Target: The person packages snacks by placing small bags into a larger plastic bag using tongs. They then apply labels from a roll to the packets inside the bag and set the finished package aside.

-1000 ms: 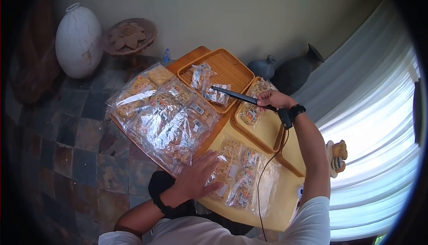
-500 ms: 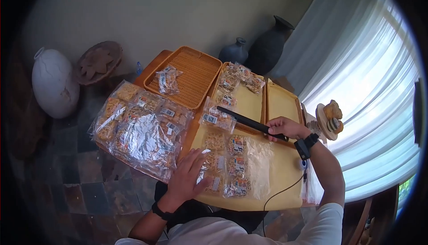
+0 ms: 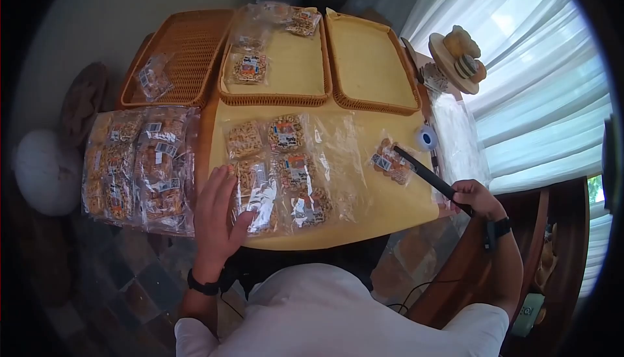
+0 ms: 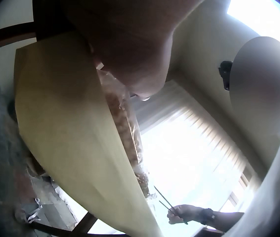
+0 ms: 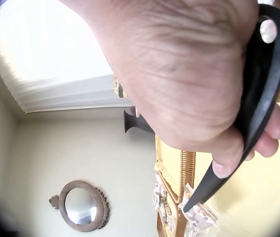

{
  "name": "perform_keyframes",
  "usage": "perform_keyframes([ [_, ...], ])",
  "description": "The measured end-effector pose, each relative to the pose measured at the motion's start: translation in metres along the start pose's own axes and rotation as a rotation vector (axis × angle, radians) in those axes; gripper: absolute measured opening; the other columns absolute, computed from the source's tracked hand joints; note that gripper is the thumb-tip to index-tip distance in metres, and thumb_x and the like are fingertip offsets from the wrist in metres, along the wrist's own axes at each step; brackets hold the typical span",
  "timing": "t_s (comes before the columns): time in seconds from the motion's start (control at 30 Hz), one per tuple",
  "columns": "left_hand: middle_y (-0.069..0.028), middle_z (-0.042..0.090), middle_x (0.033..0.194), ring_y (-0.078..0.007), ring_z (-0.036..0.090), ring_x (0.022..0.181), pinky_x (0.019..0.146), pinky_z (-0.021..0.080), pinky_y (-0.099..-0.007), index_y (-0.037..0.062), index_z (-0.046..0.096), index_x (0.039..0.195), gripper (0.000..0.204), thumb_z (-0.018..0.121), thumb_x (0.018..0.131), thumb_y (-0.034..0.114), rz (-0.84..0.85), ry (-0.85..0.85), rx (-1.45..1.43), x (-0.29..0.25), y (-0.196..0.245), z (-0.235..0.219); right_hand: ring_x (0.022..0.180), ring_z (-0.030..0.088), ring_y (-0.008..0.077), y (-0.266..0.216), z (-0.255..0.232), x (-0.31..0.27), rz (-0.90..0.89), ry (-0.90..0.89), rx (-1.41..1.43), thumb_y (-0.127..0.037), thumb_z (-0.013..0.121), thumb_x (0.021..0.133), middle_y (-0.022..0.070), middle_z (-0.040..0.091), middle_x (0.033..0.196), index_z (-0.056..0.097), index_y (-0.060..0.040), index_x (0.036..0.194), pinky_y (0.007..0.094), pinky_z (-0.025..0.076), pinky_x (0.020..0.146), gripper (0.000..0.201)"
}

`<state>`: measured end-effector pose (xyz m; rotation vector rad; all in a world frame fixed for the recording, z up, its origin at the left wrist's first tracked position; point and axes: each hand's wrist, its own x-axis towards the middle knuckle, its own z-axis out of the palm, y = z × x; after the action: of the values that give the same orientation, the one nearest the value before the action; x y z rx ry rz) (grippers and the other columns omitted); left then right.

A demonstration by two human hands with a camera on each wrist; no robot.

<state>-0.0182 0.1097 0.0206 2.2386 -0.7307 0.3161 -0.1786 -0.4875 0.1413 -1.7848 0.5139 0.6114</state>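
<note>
My right hand (image 3: pixel 478 198) grips a pair of black tongs (image 3: pixel 426 173) at the right side of the table. At the tongs' tips is a small clear packet (image 3: pixel 390 164) of brownish snacks with a barcode label, low over the yellow table cover. In the right wrist view the thumb and fingers wrap the tongs (image 5: pixel 258 94). My left hand (image 3: pixel 218 217) lies with its fingers extended at the left edge of a large clear bag (image 3: pixel 296 168) holding several snack packs. Left of that hand sits another bag (image 3: pixel 140 168) full of packs.
Three wicker baskets line the back: the left one (image 3: pixel 188 51) with a packet (image 3: pixel 155 79), the middle one (image 3: pixel 276 97) with several packs, the right one (image 3: pixel 370 64) lined in yellow. A white and blue roll (image 3: pixel 426 138) stands near the right edge, by a wooden stand (image 3: pixel 448 64).
The tongs moved from the left basket across to the table's right side, bringing a packet along. The left hand stays by the large bag while the head view turned rightward.
</note>
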Motion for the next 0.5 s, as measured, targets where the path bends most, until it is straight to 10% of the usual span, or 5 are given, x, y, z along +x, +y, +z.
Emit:
perform_keyframes([
  [0.13, -0.0239, 0.054, 0.16, -0.0438, 0.052, 0.148, 0.124, 0.039, -0.0512, -0.0021, 0.06, 0.149, 0.067, 0.057, 0.108, 0.05, -0.029, -0.035, 0.024, 0.001, 0.005, -0.004, 0.079, 0.07, 0.0086, 0.014, 0.001, 0.0, 0.021, -0.003, -0.014, -0.012, 0.069, 0.107, 0.001, 0.074, 0.087, 0.074, 0.0009, 0.109, 0.0254, 0.056, 0.075, 0.014],
  [0.27, -0.0219, 0.062, 0.151, -0.043, 0.059, 0.138, 0.116, 0.045, -0.0505, 0.0021, 0.065, 0.143, 0.054, 0.075, 0.098, 0.03, 0.007, -0.091, -0.001, 0.02, 0.045, -0.017, 0.078, 0.072, 0.0101, 0.021, -0.005, 0.007, 0.018, -0.002, 0.005, -0.016, 0.07, 0.106, 0.0035, 0.076, 0.088, 0.073, 0.0008, 0.107, 0.0263, 0.057, 0.073, 0.017],
  [0.5, -0.0115, 0.064, 0.105, -0.032, 0.068, 0.1, 0.085, 0.055, -0.0459, 0.0096, 0.073, 0.128, 0.031, 0.07, 0.097, 0.016, 0.629, -0.579, -0.023, 0.112, 0.133, 0.07, 0.074, 0.066, 0.0057, 0.035, -0.003, 0.027, -0.063, -0.025, -0.035, -0.021, 0.071, 0.108, -0.0008, 0.074, 0.085, 0.075, -0.0023, 0.101, 0.0232, 0.052, 0.068, 0.02],
])
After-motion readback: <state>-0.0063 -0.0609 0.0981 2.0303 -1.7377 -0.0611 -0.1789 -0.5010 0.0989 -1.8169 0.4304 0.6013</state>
